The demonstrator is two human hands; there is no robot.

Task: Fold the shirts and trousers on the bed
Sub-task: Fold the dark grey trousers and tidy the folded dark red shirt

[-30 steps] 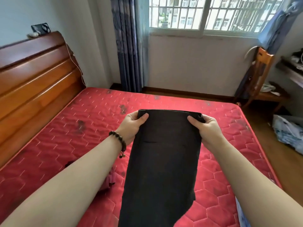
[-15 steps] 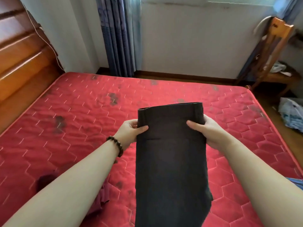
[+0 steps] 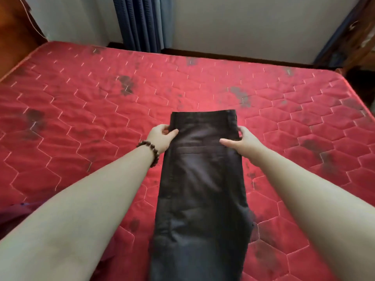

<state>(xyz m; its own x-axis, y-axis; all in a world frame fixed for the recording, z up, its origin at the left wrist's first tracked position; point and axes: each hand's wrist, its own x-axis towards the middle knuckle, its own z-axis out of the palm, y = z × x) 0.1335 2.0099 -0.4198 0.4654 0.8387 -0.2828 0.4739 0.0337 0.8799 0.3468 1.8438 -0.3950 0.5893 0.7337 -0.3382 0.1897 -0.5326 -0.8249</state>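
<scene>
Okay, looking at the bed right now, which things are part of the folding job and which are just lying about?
Part of the job:
- dark trousers, lengthwise on the red mattress
- left hand and right hand, each with a grip on a side near the waistband
- dark red garment at the near left edge

Just there:
- blue curtain
- wooden headboard
- bead bracelet

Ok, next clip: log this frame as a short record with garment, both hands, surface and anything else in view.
garment: dark trousers, folded lengthwise, waistband at the far end, back pocket facing up
left hand: left hand grips the trousers' left edge just below the waistband; beaded bracelet on that wrist
right hand: right hand grips the right edge, thumb on top
surface: red quilted mattress with dark stains
contact with surface: cannot tell
other cloth: dark reddish cloth at the near left edge
background: blue curtain, wooden headboard
</scene>
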